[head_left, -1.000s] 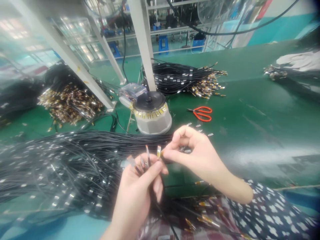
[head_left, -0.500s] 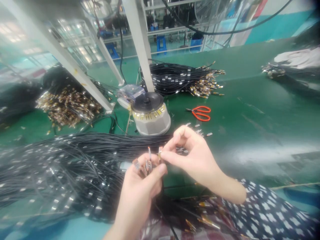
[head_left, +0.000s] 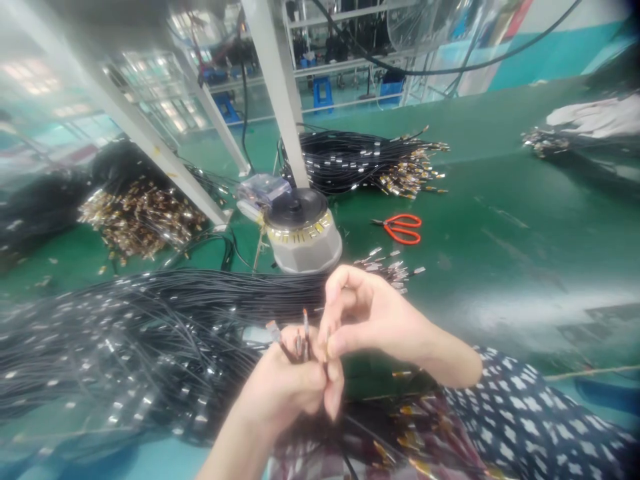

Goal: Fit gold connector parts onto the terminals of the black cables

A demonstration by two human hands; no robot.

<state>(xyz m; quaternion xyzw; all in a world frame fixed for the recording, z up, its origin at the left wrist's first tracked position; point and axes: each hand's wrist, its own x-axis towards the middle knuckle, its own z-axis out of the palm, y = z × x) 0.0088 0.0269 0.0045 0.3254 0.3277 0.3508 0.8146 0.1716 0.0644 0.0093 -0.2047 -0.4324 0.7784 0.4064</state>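
Several black cables with flat silvery ends (head_left: 273,329) stick up out of my left hand (head_left: 287,383), whose fingers are wrapped round them. Touching it on the right, my right hand (head_left: 370,317) pinches one cable end (head_left: 326,347) with a yellowish strip between thumb and fingers; the exact spot is partly hidden. Beyond my hands lies a long bundle of black cables (head_left: 210,293), with its silvery ends (head_left: 395,270) showing just past my right hand. More cables with yellow-wrapped ends (head_left: 410,440) rest across my lap.
A round grey dispenser (head_left: 305,247) with yellow strips round its black top stands behind the bundle. Orange-handled scissors (head_left: 404,228) lie to its right. Further cable bundles (head_left: 350,160) and a pile of cable ends (head_left: 145,217) sit near white posts (head_left: 277,87) on the green table (head_left: 500,233).
My right hand has come down and left with the cable end, closer against my left hand. My left hand has dropped and turned slightly, still round the cables.
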